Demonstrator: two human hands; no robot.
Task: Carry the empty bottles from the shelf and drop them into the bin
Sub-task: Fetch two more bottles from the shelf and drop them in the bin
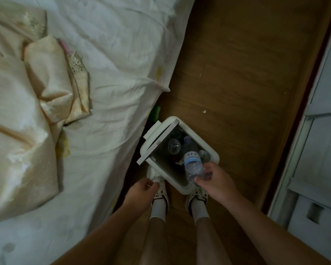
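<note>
A white bin point(214, 156) stands on the wooden floor by the bed, its lid point(158, 141) tipped up on the left side. My right hand point(215, 182) grips the base of a clear plastic bottle point(192, 162) with a blue-and-white label, neck pointing down into the bin's opening. Another clear bottle point(174, 146) lies inside the bin among dark rubbish. My left hand point(141, 192) hovers to the left of the bin over my shoe, fingers curled and holding nothing. No shelf is in view.
A bed point(113, 73) with a white sheet and cream quilt fills the left side. My two feet in white shoes point(197, 197) stand just in front of the bin. Pale cabinet doors point(319, 131) run along the right. A green object point(155, 112) lies under the bed's edge.
</note>
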